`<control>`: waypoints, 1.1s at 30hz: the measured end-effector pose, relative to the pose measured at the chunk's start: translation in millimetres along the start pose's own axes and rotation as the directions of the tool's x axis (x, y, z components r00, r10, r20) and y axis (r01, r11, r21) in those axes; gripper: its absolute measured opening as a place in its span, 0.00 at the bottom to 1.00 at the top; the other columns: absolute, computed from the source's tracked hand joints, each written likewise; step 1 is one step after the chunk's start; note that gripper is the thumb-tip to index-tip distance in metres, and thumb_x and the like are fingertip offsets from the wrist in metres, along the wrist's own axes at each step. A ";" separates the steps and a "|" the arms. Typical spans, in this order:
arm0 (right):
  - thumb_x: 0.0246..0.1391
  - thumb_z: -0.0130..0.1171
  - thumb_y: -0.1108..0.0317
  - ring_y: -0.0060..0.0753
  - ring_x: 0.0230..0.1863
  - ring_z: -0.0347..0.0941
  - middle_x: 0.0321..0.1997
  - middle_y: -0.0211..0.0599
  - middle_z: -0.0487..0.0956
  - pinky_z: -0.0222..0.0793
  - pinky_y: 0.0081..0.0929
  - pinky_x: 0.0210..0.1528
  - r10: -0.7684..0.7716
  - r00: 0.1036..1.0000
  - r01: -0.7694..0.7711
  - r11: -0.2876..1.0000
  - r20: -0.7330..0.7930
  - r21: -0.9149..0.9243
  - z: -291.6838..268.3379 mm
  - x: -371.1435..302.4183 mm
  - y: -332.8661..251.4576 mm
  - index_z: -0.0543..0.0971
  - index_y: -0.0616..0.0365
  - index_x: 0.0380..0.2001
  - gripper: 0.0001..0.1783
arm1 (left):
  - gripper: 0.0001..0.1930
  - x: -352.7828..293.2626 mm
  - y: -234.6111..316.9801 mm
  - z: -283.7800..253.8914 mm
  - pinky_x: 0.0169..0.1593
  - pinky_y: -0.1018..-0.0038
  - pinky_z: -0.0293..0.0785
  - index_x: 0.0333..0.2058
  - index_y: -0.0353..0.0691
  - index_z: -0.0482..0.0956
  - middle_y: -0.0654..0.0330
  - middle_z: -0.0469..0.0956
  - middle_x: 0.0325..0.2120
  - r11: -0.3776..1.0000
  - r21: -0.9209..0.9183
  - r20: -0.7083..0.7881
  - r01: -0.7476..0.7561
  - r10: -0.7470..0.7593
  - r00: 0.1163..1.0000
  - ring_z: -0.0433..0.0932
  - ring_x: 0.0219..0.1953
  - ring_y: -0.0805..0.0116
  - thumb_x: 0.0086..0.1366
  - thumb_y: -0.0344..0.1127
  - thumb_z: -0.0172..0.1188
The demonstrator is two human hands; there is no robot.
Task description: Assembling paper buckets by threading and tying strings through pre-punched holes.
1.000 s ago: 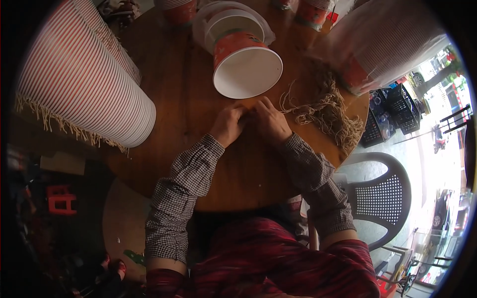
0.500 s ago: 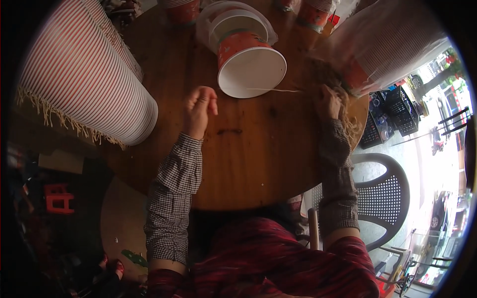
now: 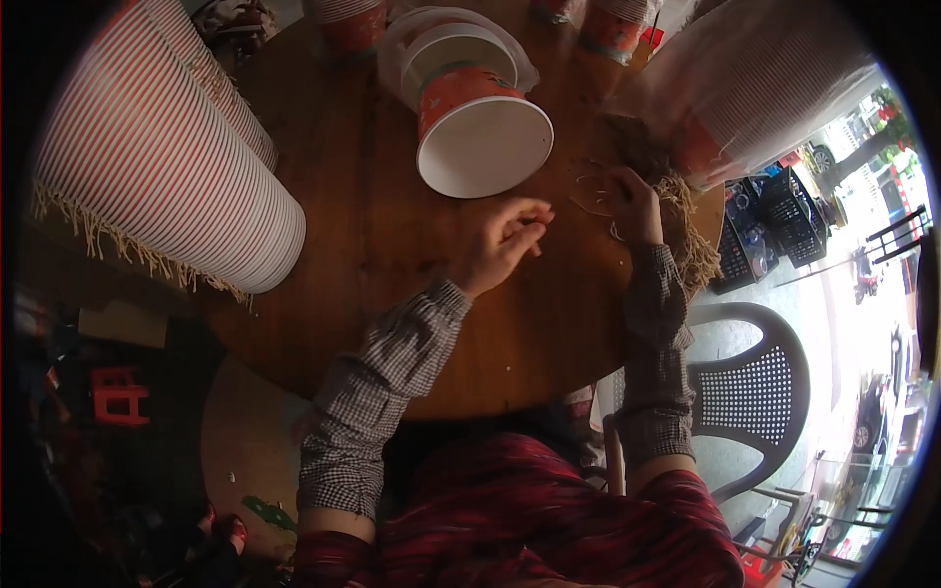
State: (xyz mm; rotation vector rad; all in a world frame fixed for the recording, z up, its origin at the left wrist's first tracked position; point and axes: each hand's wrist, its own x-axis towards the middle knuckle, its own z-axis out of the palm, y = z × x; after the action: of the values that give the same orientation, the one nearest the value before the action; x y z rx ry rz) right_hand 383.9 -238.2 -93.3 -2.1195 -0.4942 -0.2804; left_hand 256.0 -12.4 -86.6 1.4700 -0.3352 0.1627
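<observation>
My left hand (image 3: 507, 238) hovers over the round wooden table, just below a paper bucket; its fingers are bent in toward the thumb and nothing shows in them. Farther right, my right hand (image 3: 635, 203) pinches a thin pale string (image 3: 586, 204) that curls loosely beside the fingertips. Next to that hand lies a bundle of tan strings (image 3: 694, 235) at the table's edge. The paper bucket (image 3: 485, 147), white inside and red-orange outside, lies on its side with its mouth toward me. Behind it sits another white-rimmed bucket (image 3: 421, 61) in clear plastic.
Tall nested stacks of striped-rim buckets (image 3: 186, 157) lean in at the left, strings hanging beneath. A plastic-wrapped stack (image 3: 755, 88) lies at the right. More buckets (image 3: 348, 24) stand at the far edge. Beyond the table are a grey chair (image 3: 750, 392), black crates (image 3: 789, 220) and a red stool (image 3: 120, 395).
My left hand has swung right, toward my right hand. The string, stretched across the bucket's mouth before, now curls by my right hand, which has shifted slightly.
</observation>
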 end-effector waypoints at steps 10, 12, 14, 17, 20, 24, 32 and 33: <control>0.58 0.52 0.76 0.13 0.31 0.70 0.30 0.26 0.77 0.66 0.15 0.30 0.030 0.983 -0.095 0.930 0.183 0.355 -36.8 -51.6 -53.7 0.75 0.62 0.40 0.08 | 0.22 28.4 -18.7 72.8 0.33 0.80 0.74 0.56 0.38 0.67 0.59 0.77 0.41 0.986 -0.152 0.110 0.062 -0.046 0.993 0.76 0.30 0.77 0.62 0.25 0.56; 0.57 0.52 0.76 0.13 0.29 0.70 0.29 0.24 0.76 0.65 0.14 0.28 0.071 0.986 -0.137 0.861 0.151 0.489 -47.8 -55.9 -46.6 0.76 0.62 0.40 0.08 | 0.14 19.8 -23.4 67.7 0.29 0.81 0.72 0.48 0.35 0.74 0.63 0.78 0.29 0.980 0.095 0.228 0.175 -0.192 0.955 0.74 0.25 0.79 0.63 0.29 0.56; 0.58 0.52 0.75 0.13 0.29 0.70 0.28 0.23 0.76 0.65 0.14 0.26 0.092 0.985 -0.148 0.891 0.148 0.430 -63.0 -57.4 -25.1 0.76 0.61 0.38 0.07 | 0.11 14.8 -17.4 67.5 0.27 0.79 0.71 0.43 0.34 0.76 0.61 0.78 0.24 0.975 0.167 0.218 0.146 -0.181 0.959 0.75 0.22 0.77 0.62 0.30 0.58; 0.56 0.54 0.75 0.15 0.30 0.72 0.25 0.25 0.76 0.65 0.16 0.25 0.069 0.995 -0.085 0.959 0.068 0.269 -68.0 -62.3 -6.0 0.78 0.59 0.37 0.06 | 0.09 9.6 -3.3 57.9 0.26 0.77 0.71 0.36 0.33 0.79 0.58 0.78 0.20 0.946 0.281 0.168 0.159 -0.212 0.963 0.75 0.20 0.75 0.62 0.33 0.58; 0.52 0.57 0.75 0.21 0.32 0.75 0.33 0.32 0.78 0.70 0.19 0.29 0.141 0.990 -0.140 0.988 0.013 -0.069 -69.6 -65.8 -10.6 0.78 0.56 0.38 0.09 | 0.10 2.2 1.7 44.7 0.27 0.81 0.69 0.34 0.33 0.79 0.62 0.77 0.21 0.925 0.345 0.149 0.161 -0.223 0.963 0.74 0.21 0.78 0.65 0.35 0.57; 0.46 0.65 0.62 0.43 0.44 0.75 0.59 0.38 0.68 0.74 0.33 0.43 -0.270 0.945 0.300 0.941 0.186 -0.157 -47.9 -71.5 -50.4 0.76 0.48 0.47 0.22 | 0.09 -8.8 17.0 35.5 0.29 0.74 0.72 0.32 0.34 0.78 0.54 0.80 0.25 0.873 0.488 0.097 -0.005 -0.049 0.994 0.79 0.27 0.66 0.63 0.35 0.57; 0.48 0.50 0.73 0.42 0.43 0.72 0.37 0.38 0.74 0.68 0.32 0.45 -0.273 0.951 0.305 0.908 0.147 -0.288 -65.0 -38.5 49.3 0.79 0.55 0.34 0.10 | 0.05 -63.6 58.7 -6.4 0.30 0.77 0.73 0.30 0.33 0.77 0.58 0.79 0.24 0.844 0.535 -0.011 -0.029 0.041 0.999 0.79 0.27 0.71 0.63 0.29 0.55; 0.48 0.49 0.74 0.42 0.43 0.72 0.36 0.38 0.74 0.68 0.31 0.45 -0.301 0.945 0.326 0.903 0.128 -0.279 -70.9 -35.7 54.7 0.79 0.55 0.33 0.10 | 0.05 -81.7 70.2 -20.4 0.31 0.77 0.73 0.31 0.32 0.77 0.58 0.80 0.25 0.827 0.562 -0.045 0.002 0.028 0.999 0.78 0.28 0.71 0.63 0.28 0.55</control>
State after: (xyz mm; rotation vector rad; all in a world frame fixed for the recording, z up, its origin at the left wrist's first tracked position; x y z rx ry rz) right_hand 375.6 -333.2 -107.7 -2.3447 -0.8945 -0.4778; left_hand 159.7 22.6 -47.5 2.0482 -0.2642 0.3313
